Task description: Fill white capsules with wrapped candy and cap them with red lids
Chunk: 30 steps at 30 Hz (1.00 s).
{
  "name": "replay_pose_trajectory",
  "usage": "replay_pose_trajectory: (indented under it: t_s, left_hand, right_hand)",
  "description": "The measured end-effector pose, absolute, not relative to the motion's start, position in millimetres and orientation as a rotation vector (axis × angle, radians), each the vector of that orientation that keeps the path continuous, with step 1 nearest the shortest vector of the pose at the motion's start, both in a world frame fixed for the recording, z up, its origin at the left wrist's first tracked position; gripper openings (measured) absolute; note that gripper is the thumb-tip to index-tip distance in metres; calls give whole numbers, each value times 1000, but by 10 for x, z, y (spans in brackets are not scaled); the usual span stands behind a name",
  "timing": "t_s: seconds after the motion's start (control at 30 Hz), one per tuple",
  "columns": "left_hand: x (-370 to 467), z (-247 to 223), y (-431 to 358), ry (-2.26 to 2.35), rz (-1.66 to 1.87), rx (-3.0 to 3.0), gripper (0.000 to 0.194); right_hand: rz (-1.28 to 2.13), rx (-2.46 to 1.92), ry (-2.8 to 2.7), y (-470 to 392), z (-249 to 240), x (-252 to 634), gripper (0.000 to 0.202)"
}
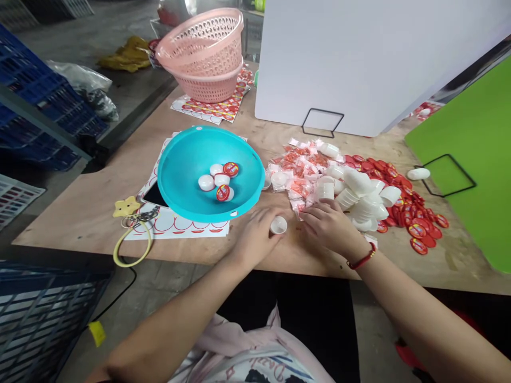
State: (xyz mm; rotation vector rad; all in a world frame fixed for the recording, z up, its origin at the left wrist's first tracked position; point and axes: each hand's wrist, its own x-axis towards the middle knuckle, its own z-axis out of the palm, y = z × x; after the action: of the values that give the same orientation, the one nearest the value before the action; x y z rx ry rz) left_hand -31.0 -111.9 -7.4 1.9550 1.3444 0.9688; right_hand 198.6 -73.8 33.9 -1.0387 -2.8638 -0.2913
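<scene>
White cup [278, 225] stands mouth up near the front edge of the wooden table [99, 223], between the two hands. Behind the work, the white board [339, 58] and green board [479, 133] stand upright, probably serving as a screen that hems in the loose pieces. At the far left corner, nested pink baskets [211, 88] look parked out of the way. The blue basin [181, 170] rests on printed sheets [195, 229] just ahead of the left hand [253, 234], seemingly so that rounded pieces [206, 182] can collect there without rolling off.

The left hand curls around the side of the cup, thumb and fingers closed on it, likely to steady it while leaving its mouth uncovered. The right hand [329, 226] reaches to the near edge of the heaps, its fingers bent; whether they pinch anything, I cannot tell. Just beyond that hand lie the stacked cups [365, 207], with small packets [299, 185] to their left and red discs [417, 199] to their right, kept roughly in separate heaps, perhaps so each kind is easy to pick out.
</scene>
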Motion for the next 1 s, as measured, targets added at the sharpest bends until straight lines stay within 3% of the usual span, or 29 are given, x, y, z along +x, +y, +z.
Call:
replay_pose_trajectory:
  t_s: [0.2, 0.43, 1.0]
  left_hand:
    - [-303, -69, -1124, 1338, 1002, 1910, 45]
    - [-307, -98, -1125, 1306, 968, 1847, 59]
    - [-389, -55, -1068, 1086, 974, 1501, 31]
  right_hand:
    - [-213, -1002, -2602, -777, 343, 2016, 14]
    - [497, -1153, -2183, -931, 483, 1664, 12]
    - [259, -1246, -2311, -952, 225, 1519, 20]
